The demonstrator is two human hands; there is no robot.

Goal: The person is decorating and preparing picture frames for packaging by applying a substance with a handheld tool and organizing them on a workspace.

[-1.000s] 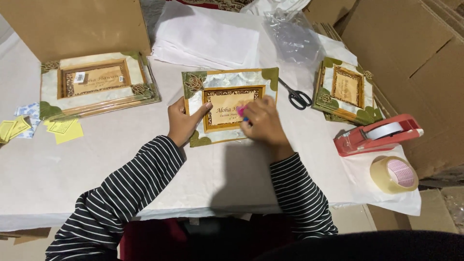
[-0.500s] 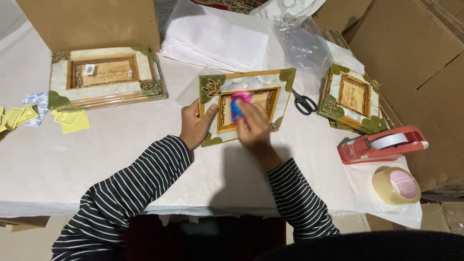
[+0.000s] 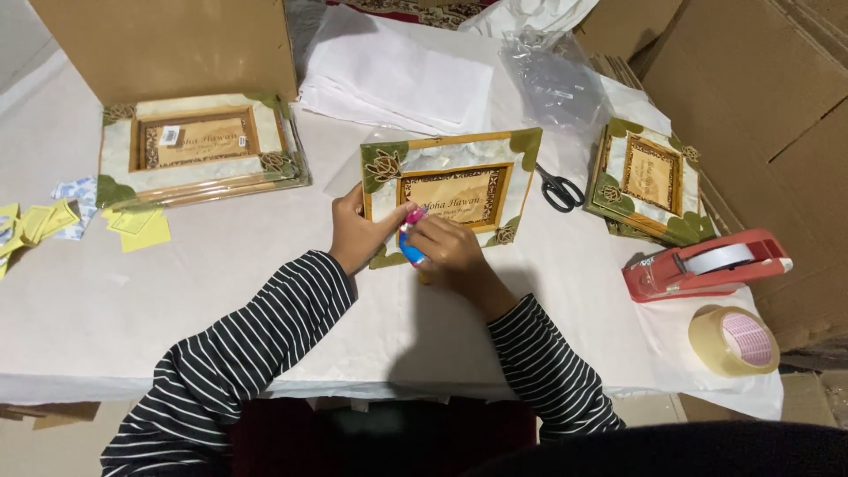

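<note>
While the left hand (image 3: pixel 358 234) is gripping the picture frame (image 3: pixel 450 190) at its lower left corner on the table (image 3: pixel 221 283), the right hand (image 3: pixel 446 252) is pinching a small pink-and-blue object (image 3: pixel 410 240) against it.

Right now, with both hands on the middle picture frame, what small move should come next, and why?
Probably slide the right hand and its small pink-and-blue tool on along the picture frame, since the tool sits at its lower left part and the left hand steadies that side.
</note>
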